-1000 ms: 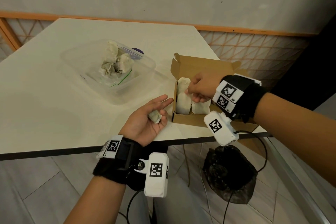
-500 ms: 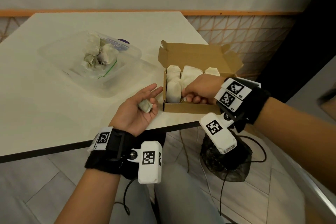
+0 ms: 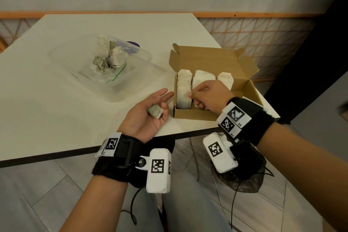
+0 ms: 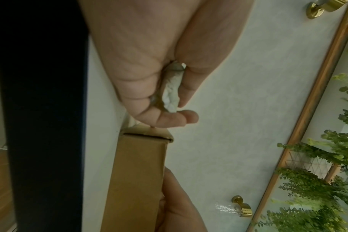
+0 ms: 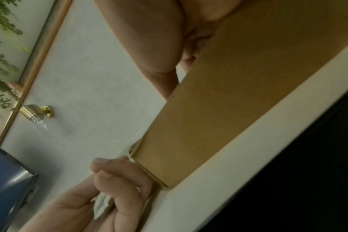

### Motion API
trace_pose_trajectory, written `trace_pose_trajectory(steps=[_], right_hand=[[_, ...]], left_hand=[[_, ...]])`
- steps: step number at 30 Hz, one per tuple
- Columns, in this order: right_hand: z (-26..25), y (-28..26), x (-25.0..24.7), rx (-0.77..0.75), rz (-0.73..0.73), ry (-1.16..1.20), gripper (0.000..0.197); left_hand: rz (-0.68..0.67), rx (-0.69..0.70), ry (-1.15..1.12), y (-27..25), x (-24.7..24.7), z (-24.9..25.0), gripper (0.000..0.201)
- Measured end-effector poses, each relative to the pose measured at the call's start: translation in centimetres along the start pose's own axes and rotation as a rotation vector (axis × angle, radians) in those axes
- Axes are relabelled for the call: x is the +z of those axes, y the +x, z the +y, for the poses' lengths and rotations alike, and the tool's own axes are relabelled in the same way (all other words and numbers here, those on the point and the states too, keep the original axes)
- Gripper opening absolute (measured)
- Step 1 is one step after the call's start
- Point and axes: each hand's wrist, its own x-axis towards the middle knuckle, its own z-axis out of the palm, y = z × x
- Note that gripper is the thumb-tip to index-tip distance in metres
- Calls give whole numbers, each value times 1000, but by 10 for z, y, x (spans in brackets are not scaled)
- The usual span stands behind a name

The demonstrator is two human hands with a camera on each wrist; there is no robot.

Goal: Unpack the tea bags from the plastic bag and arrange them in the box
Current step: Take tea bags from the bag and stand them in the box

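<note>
left hand [image 3: 148, 117]: palm up, thumb pinning crumpled tea bag [image 3: 155, 111] | right hand [image 3: 209, 96]: fingers pinching bagged row inside box [image 3: 195, 115] | plastic bag [image 3: 105, 66]: on surface beyond left fingers

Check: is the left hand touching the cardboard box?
Apart. Head view shows bare table between the left hand fingertips and the cardboard box wall.
</note>
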Motion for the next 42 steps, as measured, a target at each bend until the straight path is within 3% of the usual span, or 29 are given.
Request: trace_pose_trajectory(steps=[3,5,9,16,20,26,31,36,39,42], right_hand=[[3,0,-4,-44,37,30,15],[1,-4,-5,-87,-62,-3,3],[-3,-7,-2,-105,-206,-152,21],[-2,-8,-7,-43,-167,69,17],[-16,-6,-26,65,-216,235,12],[-47,9,-39,261,-284,138,26],[-55,18,-30,291,-273,121,32],[-54,21,-30,325,-208,135,16],[-50,22,-29,331,-217,138,27],[-56,20,-42,230,-141,118,20]], left_hand=[[0,2,15,0,1,0,34],[5,7,24,0,1,0,33],[7,9,23,0,1,-1,34],[10,12,12,0,1,-1,33],[3,2,12,0,1,0,29],[7,6,5,0,1,0,27],[14,6,-2,-2,2,0,30],[24,6,-12,-2,1,1,31],[27,3,-17,-2,1,1,29],[44,17,-53,-3,0,1,27]])
